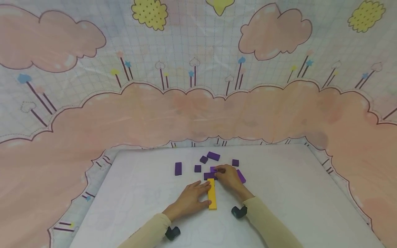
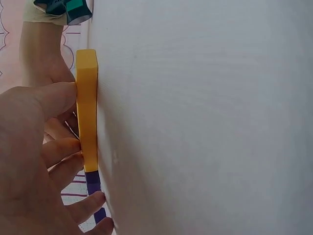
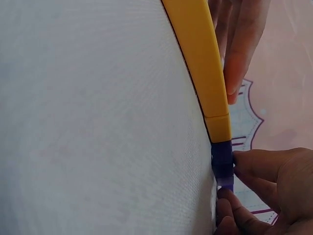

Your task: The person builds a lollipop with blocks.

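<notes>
Bar [image 1: 212,196], yellow and rectangular, is touched at lower centre by the spread left hand [image 1: 191,199].
At its upper end, a dark purple rectangular block [image 1: 208,176] is touched by the right hand [image 1: 229,177]; grip cannot be told.

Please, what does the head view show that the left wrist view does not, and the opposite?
Only the head view shows the leftmost purple block and the dotted yellow prints on the cloth.

Only the left wrist view shows the green patch on the dark device at the right wrist.

Both share the left hand, right hand, yellow block, the adjoining purple block, and the white tabletop.
</notes>
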{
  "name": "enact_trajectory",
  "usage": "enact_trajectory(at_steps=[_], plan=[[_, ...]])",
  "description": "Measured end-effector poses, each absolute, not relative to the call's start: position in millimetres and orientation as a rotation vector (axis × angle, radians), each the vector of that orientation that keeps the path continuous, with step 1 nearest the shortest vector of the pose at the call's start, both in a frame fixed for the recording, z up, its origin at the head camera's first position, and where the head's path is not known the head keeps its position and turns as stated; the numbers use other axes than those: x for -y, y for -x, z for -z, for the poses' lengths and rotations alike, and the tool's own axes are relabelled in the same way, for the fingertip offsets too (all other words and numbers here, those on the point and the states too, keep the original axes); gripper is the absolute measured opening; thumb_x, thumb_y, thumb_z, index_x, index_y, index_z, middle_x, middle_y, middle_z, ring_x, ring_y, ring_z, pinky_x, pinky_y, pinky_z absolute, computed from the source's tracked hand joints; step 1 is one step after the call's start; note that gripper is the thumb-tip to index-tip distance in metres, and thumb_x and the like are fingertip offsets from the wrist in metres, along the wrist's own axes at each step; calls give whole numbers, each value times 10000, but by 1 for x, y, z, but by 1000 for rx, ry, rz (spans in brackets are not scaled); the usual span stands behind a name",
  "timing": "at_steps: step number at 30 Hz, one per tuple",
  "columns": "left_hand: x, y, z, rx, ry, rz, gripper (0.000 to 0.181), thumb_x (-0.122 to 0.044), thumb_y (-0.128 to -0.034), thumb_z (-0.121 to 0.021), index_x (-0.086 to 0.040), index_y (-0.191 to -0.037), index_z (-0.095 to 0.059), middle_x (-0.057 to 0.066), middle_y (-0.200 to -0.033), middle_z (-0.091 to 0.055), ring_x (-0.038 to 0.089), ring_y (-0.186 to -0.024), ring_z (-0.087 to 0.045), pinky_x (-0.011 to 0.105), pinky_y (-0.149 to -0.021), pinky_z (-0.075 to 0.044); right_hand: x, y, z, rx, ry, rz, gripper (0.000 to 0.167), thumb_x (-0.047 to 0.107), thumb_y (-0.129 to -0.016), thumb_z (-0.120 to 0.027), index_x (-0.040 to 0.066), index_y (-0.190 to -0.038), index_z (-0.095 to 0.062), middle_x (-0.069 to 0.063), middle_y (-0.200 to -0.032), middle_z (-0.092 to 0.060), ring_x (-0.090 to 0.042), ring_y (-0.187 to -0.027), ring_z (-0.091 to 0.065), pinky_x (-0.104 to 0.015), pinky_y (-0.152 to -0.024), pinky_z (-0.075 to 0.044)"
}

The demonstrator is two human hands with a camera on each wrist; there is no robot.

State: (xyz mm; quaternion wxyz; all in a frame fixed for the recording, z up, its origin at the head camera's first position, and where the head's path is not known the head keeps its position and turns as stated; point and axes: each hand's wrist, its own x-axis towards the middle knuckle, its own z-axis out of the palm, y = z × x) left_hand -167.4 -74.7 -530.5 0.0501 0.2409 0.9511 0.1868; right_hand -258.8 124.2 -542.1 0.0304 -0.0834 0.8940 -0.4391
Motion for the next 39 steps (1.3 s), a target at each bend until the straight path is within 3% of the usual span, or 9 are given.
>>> enact_trajectory(at_steps=[13, 19, 26, 39], plan=[[79, 173, 536, -2922, -773, -643, 541, -492, -941, -582, -208, -1401, -552, -41, -1550, -429, 270, -1413, -429, 518, -1145, -368, -123, 260, 544, -2763, 266, 1347, 207, 168, -888, -700, 191, -1088, -746, -55, -1129, -702, -210, -1016, -640, -442, -941, -547], [84, 172, 533, -2916, -666, -782, 527, -460, -955, -584, -222, -1421, -527, -64, -1552, -424, 222, -1412, -435, 477, -1152, -385, -123, 259, 543, -2755, 251, 1338, 210, 175, -898, -696, 194, -1103, -738, -55, -1136, -687, -217, -1032, -636, -452, -952, -543], [98, 175, 530, -2993, -517, -885, 461, -405, -953, -612, -209, -1367, -558, -14, -1431, -555, 227, -1348, -505, 465, -1123, -424, -122, 258, 543, -2751, 235, 1338, 211, 176, -905, -691, 195, -1111, -735, -53, -1140, -684, -218, -1031, -632, -447, -955, -544], [121, 194, 517, -3093, -324, -1078, 386, -287, -920, -686, -150, -1277, -629, 47, -1268, -660, 255, -1187, -611, 466, -1037, -496, -123, 257, 544, -2734, 250, 1373, 216, 157, -894, -696, 181, -1104, -738, -63, -1125, -687, -219, -1014, -624, -452, -952, -536]])
